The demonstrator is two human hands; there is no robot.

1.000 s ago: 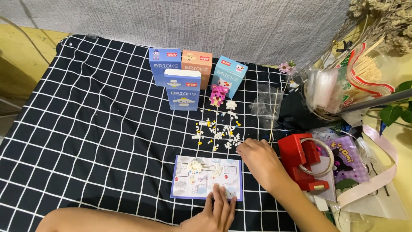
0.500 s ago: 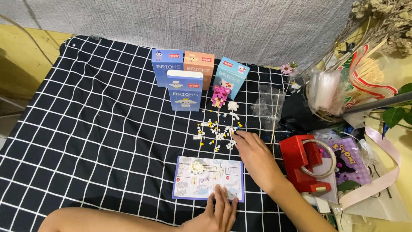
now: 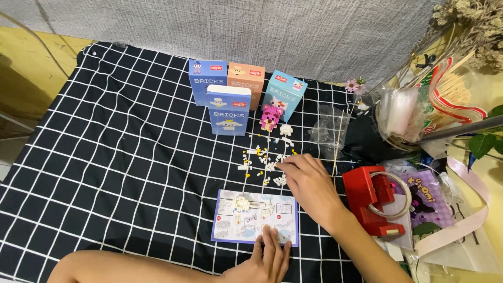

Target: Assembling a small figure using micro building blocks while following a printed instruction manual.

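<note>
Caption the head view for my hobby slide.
Right hand picks among loose small bricks; left hand pins the instruction sheet.

My head camera is the only view, looking steeply down and forward from above the near edge of the checked cloth (image 3: 105,157). It sits fairly close: my forearms enter at the bottom, the grey wall (image 3: 262,31) closes the far side.

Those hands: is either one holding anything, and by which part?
Left hand presses the leaflet at its near edge. Right hand reaches the loose bricks; any grip is hidden.

Black white-checked cloth (image 3: 105,157), blue and orange boxes (image 3: 230,99), red tape dispenser (image 3: 369,202).
</note>
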